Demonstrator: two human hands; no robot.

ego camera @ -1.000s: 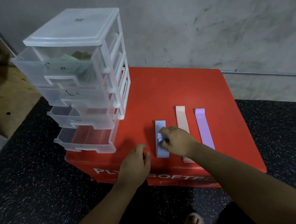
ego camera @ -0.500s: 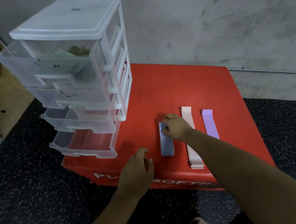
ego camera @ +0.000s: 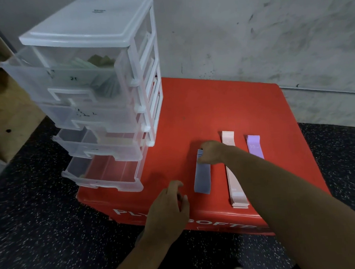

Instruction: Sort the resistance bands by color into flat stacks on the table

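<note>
Under the right hand (ego camera: 211,153), the blue stack (ego camera: 202,178) is pinched at its far end, probably to square its edges; the left hand (ego camera: 168,209) hovers beside it, relaxed and empty.

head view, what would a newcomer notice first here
The red plyo box fills the middle, with a clear drawer tower on its left side, drawers pulled open. Near its front lie a blue stack, a pink stack and a purple band, side by side. The right hand grips the blue stack's far end.
</note>
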